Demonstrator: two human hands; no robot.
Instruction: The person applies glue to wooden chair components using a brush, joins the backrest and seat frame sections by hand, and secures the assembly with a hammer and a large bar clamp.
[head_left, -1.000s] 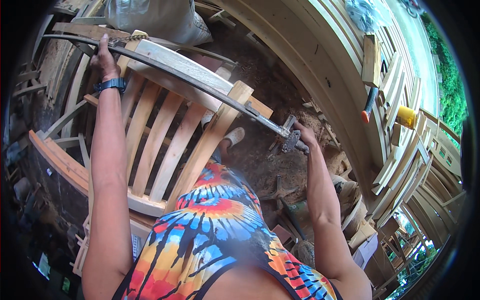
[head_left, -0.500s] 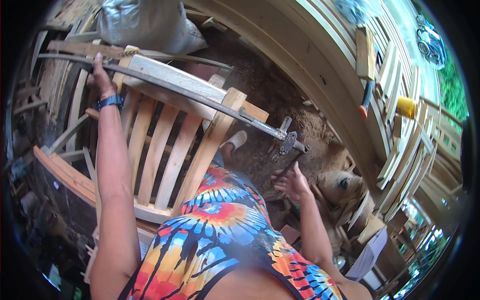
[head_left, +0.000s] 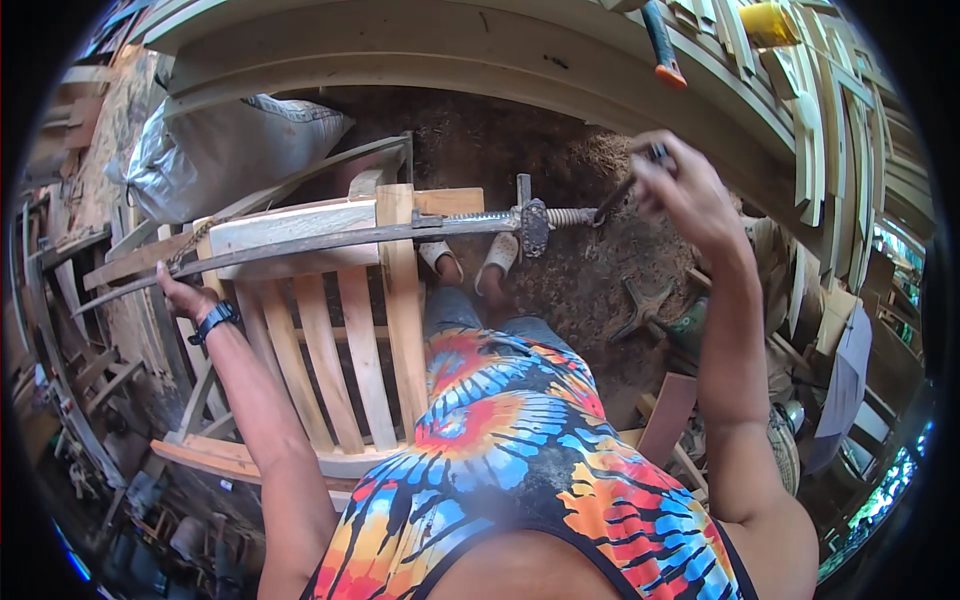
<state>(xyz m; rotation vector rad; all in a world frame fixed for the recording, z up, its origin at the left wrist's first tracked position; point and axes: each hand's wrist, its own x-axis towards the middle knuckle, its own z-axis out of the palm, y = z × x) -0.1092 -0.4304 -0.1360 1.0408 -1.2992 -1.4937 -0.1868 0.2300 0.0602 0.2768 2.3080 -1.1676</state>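
A long metal bar clamp (head_left: 320,238) lies across a slatted wooden frame (head_left: 400,300), which looks like part of a chair or bench. Its bar runs along a pale wooden rail (head_left: 295,222); the jaw and threaded screw (head_left: 572,216) stick out past the frame's right post. My left hand (head_left: 188,297), a dark watch on its wrist, grips the bar near its left end, some fingers hidden. At the screw's far end, my right hand (head_left: 685,190) is closed around the clamp's crank handle (head_left: 617,198), slightly blurred by motion.
A stuffed white sack (head_left: 235,150) sits behind the frame at the left. Long boards (head_left: 400,60) span the far side, with an orange-tipped tool handle (head_left: 662,50) on them. Timber strips (head_left: 840,170) are stacked at right. My feet (head_left: 495,262) stand on the dusty floor below the clamp.
My right hand has risen from below the screw, where its fingers were spread, onto the crank handle. The left hand remains at the bar's left end. The view has turned, levelling the clamp.
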